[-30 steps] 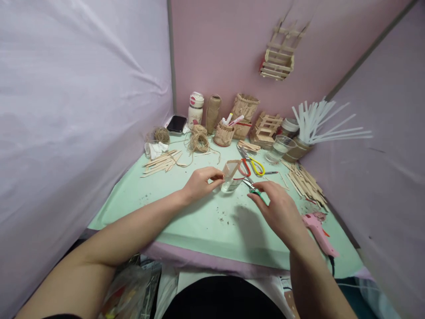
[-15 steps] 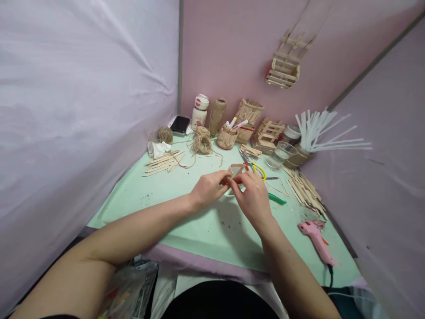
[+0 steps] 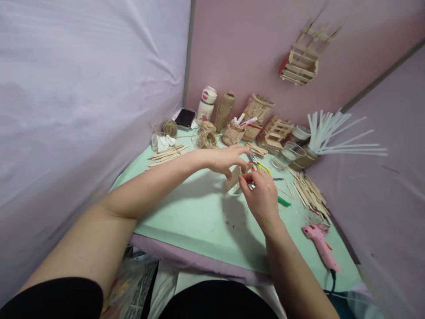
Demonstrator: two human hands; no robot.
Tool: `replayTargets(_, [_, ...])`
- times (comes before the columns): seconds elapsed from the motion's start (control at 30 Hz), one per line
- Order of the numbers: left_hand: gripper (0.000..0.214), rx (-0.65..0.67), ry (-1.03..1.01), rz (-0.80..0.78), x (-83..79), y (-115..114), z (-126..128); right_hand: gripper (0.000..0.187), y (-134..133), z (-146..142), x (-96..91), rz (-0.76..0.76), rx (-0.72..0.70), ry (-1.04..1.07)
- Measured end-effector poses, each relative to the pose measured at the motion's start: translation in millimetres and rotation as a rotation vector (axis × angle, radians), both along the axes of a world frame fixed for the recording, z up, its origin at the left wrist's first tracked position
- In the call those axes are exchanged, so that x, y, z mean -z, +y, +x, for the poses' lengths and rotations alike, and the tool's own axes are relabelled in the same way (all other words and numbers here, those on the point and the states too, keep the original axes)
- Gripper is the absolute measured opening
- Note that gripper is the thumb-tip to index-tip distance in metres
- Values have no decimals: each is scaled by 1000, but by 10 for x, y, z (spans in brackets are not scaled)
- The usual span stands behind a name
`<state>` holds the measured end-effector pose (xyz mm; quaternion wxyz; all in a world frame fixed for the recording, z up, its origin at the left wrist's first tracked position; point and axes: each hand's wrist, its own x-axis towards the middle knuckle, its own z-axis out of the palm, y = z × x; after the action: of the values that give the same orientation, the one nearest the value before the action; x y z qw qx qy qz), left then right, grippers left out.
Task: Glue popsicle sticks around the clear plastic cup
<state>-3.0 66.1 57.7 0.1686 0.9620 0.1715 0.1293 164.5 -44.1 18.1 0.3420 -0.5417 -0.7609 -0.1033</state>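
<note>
A small clear glass with wooden sticks stuck on its side stands on the mint green table. My left hand hovers just over it, fingers stretched forward toward the yellow and red handled scissors, thumb hanging down beside the glass. My right hand is right of the glass, thumb and forefinger pinched on a small pale stick piece next to its rim. Green-handled pliers lie just beyond my right hand.
A pink glue gun lies at the right front. Loose craft sticks are piled at right and left. Twine, a phone, a bottle, stick-built holders and a glass cup line the back.
My left hand let go of the glass and reached forward over it with fingers spread. My right hand left the pliers, came to the glass and now pinches a stick piece.
</note>
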Motion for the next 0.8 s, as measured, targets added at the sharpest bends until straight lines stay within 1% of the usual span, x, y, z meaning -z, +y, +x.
replayTargets(0.13, [35, 36, 46, -133, -18, 70, 71, 22, 42, 9, 2, -10, 30, 18])
replayTargets(0.3, [31, 39, 50, -203, 41, 109, 93, 22, 56, 10, 25, 3, 54, 35])
replayTargets(0.43, [31, 26, 87, -177, 71, 102, 112, 22, 52, 15, 37, 10, 60, 28])
replayTargets(0.6, [23, 2, 152, -105, 36, 50, 115, 21, 53, 12, 51, 16, 64, 40])
replayTargets(0.8, [17, -20, 145, -124, 34, 14, 135, 25, 63, -13, 73, 51, 77, 32])
